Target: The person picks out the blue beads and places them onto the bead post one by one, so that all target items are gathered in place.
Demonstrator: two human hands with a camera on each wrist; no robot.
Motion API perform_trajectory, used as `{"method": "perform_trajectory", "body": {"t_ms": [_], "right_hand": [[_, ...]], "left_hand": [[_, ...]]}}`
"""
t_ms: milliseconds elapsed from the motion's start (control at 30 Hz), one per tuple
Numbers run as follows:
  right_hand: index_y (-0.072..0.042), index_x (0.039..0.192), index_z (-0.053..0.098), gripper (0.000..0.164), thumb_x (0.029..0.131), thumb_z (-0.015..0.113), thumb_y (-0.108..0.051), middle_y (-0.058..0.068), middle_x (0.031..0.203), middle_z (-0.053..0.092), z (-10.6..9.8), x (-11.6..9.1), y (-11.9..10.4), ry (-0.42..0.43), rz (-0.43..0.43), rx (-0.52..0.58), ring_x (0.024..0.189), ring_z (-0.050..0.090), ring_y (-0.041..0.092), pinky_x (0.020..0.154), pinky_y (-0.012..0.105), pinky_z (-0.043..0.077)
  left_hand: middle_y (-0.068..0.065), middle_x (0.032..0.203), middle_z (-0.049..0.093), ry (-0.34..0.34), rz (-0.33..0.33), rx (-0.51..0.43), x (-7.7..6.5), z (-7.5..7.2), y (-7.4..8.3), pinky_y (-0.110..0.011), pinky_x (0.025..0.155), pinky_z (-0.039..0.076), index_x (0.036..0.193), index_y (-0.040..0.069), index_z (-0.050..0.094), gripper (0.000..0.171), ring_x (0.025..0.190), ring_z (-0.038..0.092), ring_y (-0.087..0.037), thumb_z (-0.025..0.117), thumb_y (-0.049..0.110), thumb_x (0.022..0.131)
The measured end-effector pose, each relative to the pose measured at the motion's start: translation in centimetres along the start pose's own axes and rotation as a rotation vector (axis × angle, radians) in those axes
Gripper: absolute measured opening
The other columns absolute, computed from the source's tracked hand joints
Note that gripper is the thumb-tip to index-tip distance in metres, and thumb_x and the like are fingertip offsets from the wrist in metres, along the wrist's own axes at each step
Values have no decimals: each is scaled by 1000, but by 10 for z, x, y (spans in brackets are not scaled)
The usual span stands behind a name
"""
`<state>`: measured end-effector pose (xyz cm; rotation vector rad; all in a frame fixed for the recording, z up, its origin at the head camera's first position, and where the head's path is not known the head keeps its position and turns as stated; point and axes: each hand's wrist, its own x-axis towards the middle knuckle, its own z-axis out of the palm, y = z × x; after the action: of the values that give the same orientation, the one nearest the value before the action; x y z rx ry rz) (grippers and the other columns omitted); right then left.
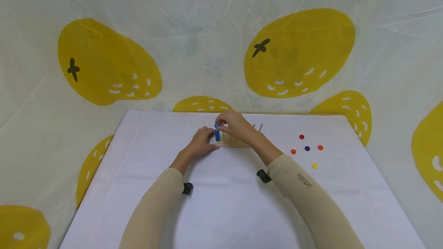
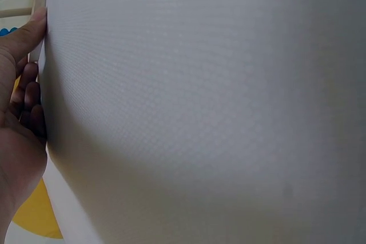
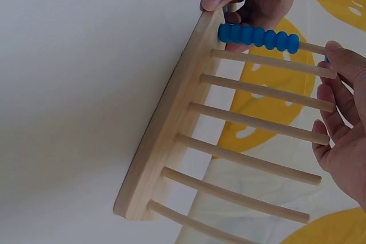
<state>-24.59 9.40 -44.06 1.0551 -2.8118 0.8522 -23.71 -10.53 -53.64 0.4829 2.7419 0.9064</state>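
Note:
A wooden peg rack, a base with a row of upright pegs, stands near the table's back edge. Several blue beads are stacked on its leftmost peg. My left hand grips that end of the base, thumb on the front edge and fingers behind, partly hidden. Above the stack, my right hand pinches another blue bead at the peg's tip; its fingers mostly hide the bead in the right wrist view. The other pegs carry no beads.
Loose beads lie on the white table to the right: a red bead, two orange ones, a dark purple bead and a yellow bead. Behind the table hangs a cloth with yellow fruit shapes.

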Motion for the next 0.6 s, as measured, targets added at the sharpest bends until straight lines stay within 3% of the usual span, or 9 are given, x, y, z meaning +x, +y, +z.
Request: {"method": "perform_trajectory", "body": {"t_ms": [600], "right_hand": [[-7, 107, 77, 18, 93, 78, -19, 5, 100, 77, 1, -2, 2, 6, 31, 6, 93, 69, 19, 86, 33, 59]], "left_hand": [[-9, 123, 59, 1, -7, 4, 2, 2, -1, -42, 110, 44, 135, 6, 61, 61, 117, 51, -26, 87, 30, 85]]}}
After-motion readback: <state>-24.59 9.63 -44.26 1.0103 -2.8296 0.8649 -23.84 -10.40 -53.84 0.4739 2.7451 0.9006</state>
